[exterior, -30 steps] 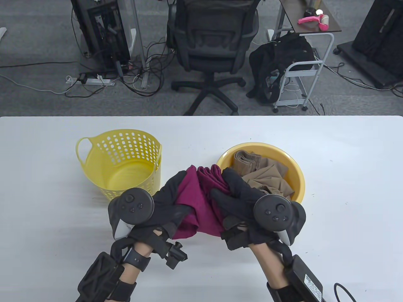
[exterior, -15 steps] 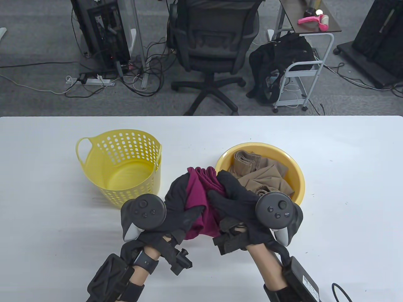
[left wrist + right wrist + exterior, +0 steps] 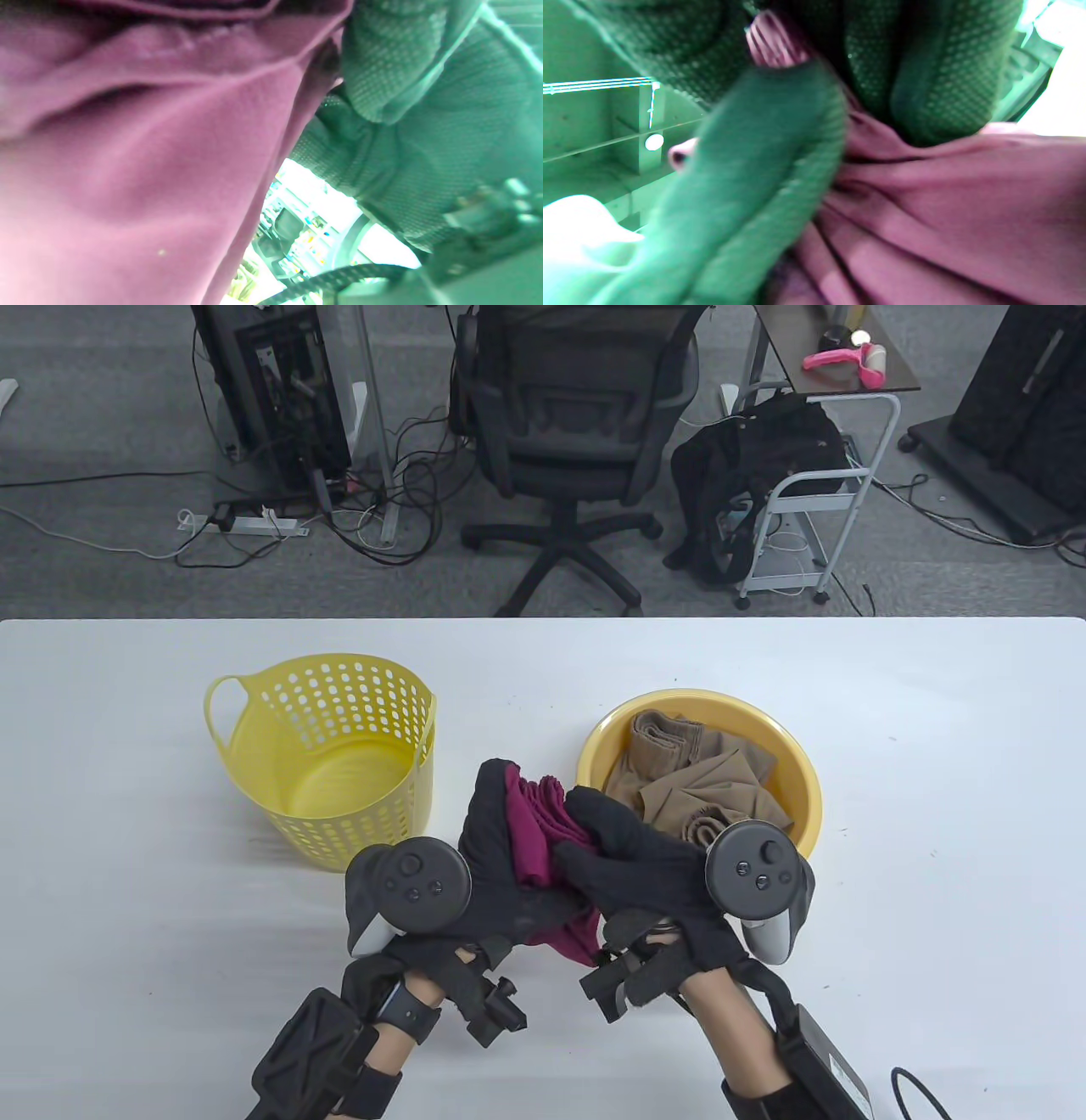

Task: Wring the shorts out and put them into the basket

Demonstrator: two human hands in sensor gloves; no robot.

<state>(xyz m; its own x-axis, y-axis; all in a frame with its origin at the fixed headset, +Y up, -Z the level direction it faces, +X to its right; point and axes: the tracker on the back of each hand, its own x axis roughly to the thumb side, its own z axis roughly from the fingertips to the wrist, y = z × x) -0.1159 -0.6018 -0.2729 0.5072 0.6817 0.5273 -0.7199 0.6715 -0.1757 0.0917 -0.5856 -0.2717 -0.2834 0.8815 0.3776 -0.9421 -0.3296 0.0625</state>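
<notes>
Maroon shorts (image 3: 534,836) are bunched up between both hands, held above the table between the basket and the bowl. My left hand (image 3: 496,857) grips their left side and my right hand (image 3: 619,857) grips their right side, fingers curled over the cloth. The shorts (image 3: 140,169) fill the left wrist view, and the shorts (image 3: 946,212) spread below the gloved fingers (image 3: 763,178) in the right wrist view. The yellow perforated basket (image 3: 254,687) stands to the left with nothing in it.
A yellow bowl (image 3: 806,789) at the right holds tan clothing (image 3: 696,780). A black cable (image 3: 925,1090) lies at the front right table edge. Beyond the table's far edge stand an office chair (image 3: 568,432) and a small cart (image 3: 814,483).
Both hands have come closer together and shifted slightly left, pressing the shorts into a tighter bundle. Less of the maroon cloth shows between them.
</notes>
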